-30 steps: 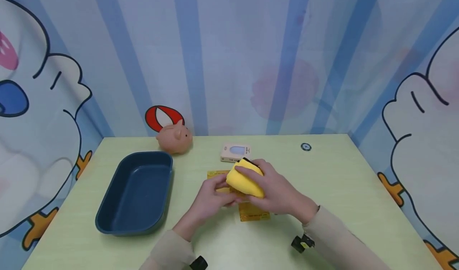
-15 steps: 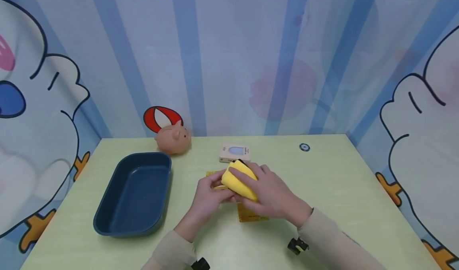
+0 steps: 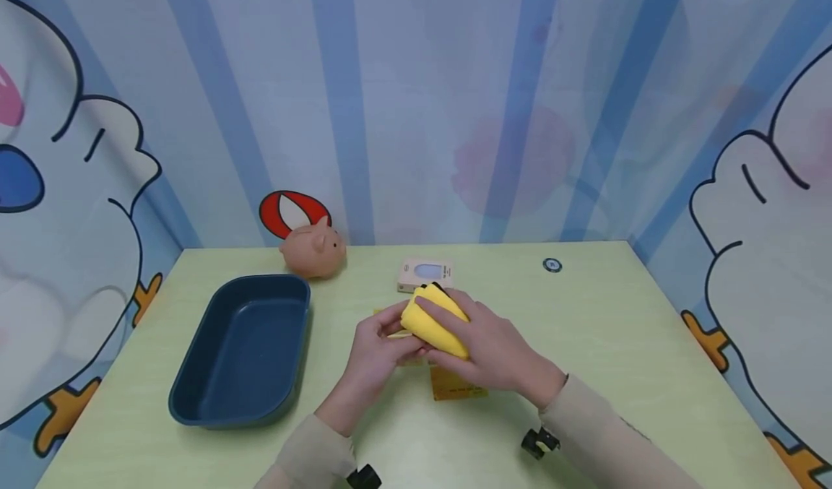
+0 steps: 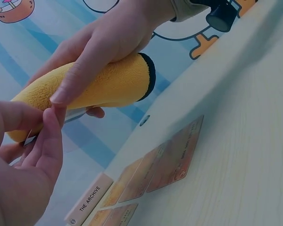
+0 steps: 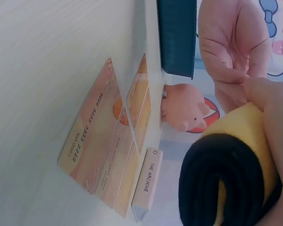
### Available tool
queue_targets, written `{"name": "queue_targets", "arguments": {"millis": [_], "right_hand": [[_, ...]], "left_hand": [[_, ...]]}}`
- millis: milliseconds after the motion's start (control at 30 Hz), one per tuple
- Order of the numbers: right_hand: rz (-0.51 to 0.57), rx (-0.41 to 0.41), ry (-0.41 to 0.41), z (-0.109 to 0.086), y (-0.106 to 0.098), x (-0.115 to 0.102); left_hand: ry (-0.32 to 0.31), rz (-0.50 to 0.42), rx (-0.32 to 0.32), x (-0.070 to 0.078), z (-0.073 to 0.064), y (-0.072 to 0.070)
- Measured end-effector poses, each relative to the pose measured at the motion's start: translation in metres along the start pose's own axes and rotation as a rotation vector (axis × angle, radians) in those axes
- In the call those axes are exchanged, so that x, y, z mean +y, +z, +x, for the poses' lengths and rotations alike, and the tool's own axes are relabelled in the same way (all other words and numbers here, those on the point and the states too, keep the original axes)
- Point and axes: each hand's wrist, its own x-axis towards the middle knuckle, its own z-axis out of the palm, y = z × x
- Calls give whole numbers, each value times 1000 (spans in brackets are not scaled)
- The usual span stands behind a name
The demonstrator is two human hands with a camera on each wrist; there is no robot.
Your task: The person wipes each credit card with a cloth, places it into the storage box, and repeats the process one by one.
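Note:
In the head view my right hand (image 3: 497,341) grips a folded yellow cloth (image 3: 434,321) with a dark edge, raised over the table's middle. Its fingers wrap over the cloth's top. My left hand (image 3: 377,348) meets it from the left, fingertips pinching a thin card (image 4: 76,114) whose shiny edge shows under the cloth in the left wrist view. Most of that card is hidden by cloth and fingers. The right wrist view shows the cloth's rolled dark end (image 5: 221,174). Below the hands lie several gold-orange cards (image 5: 96,127), partly covered in the head view.
A deep blue tray (image 3: 182,373) stands at the left, with a pink piggy bank (image 3: 313,251) behind it. Beyond the hands sits a small pale box (image 3: 425,275) marked THE ARCHIVE. A round dark disc (image 3: 552,265) lies at the back right, before the printed curtain.
Both hands, still together, have shifted slightly left with the cloth. The cloth has tilted a little in the right hand, its yellow body moving over the card.

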Motion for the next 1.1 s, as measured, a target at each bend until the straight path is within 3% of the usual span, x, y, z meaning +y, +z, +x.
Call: {"name": "queue_targets", "arguments": {"millis": [367, 700, 1100], "right_hand": [[1, 26, -8, 1, -2, 1], [-24, 37, 32, 0, -1, 2], [-44, 33, 80, -6, -5, 12]], "left_hand": [[-6, 4, -18, 2, 0, -4], [-8, -8, 18, -1, -2, -6], [9, -107, 60, 3, -3, -10]]}}
